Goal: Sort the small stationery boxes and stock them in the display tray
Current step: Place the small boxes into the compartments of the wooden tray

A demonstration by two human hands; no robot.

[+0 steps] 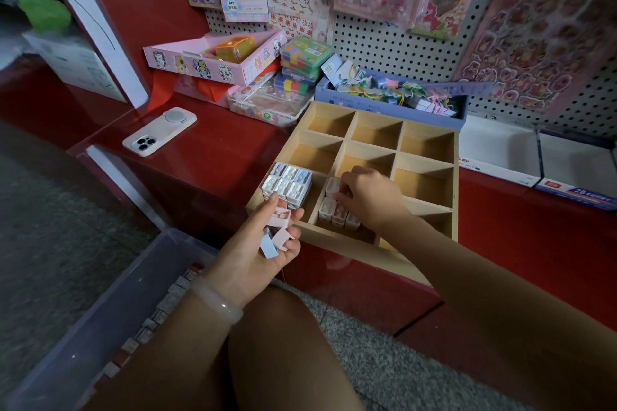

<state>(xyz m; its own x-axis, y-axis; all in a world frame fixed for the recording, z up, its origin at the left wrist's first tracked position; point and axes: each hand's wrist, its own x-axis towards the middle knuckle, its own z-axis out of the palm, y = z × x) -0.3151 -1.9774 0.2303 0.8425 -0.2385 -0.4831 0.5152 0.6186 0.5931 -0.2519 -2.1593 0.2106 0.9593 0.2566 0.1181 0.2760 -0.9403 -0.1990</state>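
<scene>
A wooden display tray with square compartments lies on the red shelf. Its near-left compartment is packed with blue and white small boxes. The near-middle compartment holds several pinkish-white boxes. My left hand hovers in front of the tray, palm up, gripping a few pink and pale blue boxes. My right hand reaches into the near-middle compartment, its fingers pinching a pinkish box there. The far compartments are bare.
A white phone lies on the shelf at left. Behind the tray stand a pink carton, stacked plastic cases and a blue box of trinkets. A clear storage bin sits on the floor at lower left.
</scene>
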